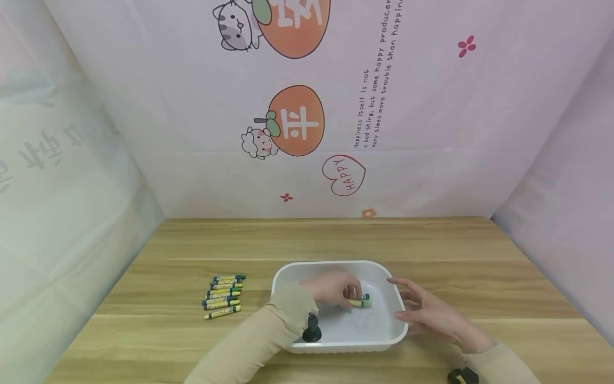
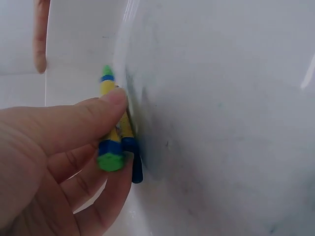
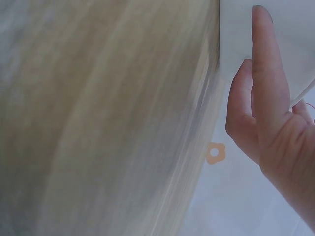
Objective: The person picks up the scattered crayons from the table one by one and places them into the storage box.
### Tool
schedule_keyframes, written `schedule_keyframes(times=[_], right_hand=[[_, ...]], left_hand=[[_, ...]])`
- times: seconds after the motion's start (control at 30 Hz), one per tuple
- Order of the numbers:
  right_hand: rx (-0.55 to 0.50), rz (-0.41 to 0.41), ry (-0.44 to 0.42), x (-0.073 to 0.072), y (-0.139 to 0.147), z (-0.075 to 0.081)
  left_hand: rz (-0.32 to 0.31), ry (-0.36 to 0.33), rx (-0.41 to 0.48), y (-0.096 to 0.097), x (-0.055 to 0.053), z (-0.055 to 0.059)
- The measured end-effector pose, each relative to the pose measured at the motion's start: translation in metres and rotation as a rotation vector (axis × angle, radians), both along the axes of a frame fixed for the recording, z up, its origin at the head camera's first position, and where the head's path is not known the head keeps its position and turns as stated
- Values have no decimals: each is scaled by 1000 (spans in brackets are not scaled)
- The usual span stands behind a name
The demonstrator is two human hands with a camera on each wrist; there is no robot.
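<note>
My left hand [image 1: 333, 288] reaches into the white plastic tray [image 1: 347, 346]. Between thumb and fingers it pinches a green crayon [image 2: 108, 87] in a yellow wrapper with blue bands, low beside the tray's wall. A second crayon [image 2: 127, 129] with a dark blue end lies against it, partly hidden; whether the fingers also grip this one is unclear. My right hand [image 1: 429, 312] is at the tray's right side, its fingers spread and fairly straight along the wall and rim. In the right wrist view these fingers [image 3: 268, 73] extend beside the white wall.
Left of the tray, several crayons [image 1: 223, 296] lie in a rough column on the wooden table [image 1: 158, 298]. Printed white cloth [image 1: 422, 181] stands behind the table, with more cloth at both sides. A dark wrist device [image 1: 312, 329] sits on the left sleeve.
</note>
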State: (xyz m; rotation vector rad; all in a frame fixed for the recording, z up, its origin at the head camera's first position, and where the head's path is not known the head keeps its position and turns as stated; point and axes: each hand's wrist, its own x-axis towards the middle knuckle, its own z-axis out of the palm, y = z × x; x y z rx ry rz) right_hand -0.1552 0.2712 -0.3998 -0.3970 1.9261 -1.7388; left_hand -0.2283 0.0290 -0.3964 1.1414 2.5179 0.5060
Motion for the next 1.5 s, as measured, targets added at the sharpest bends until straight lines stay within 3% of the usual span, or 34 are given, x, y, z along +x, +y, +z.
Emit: schedule_keyframes(times=[0.23, 0.53, 0.77, 1.03, 1.23, 1.5], right_hand=[[-10, 0, -3, -1, 0, -1], [-28, 11, 2, 0, 1, -3], [-27, 10, 9, 1, 2, -4], [-14, 6, 18, 1, 1, -3], [-22, 4, 13, 1, 0, -2], [-21, -5, 15, 0, 0, -3]], left_hand=[[12, 57, -12, 1, -2, -2], [38, 32, -4, 2, -1, -1], [5, 67, 17, 1, -4, 2], [87, -34, 74, -5, 1, 22], [129, -7, 104, -13, 4, 36], [178, -48, 162, -34, 9, 46]])
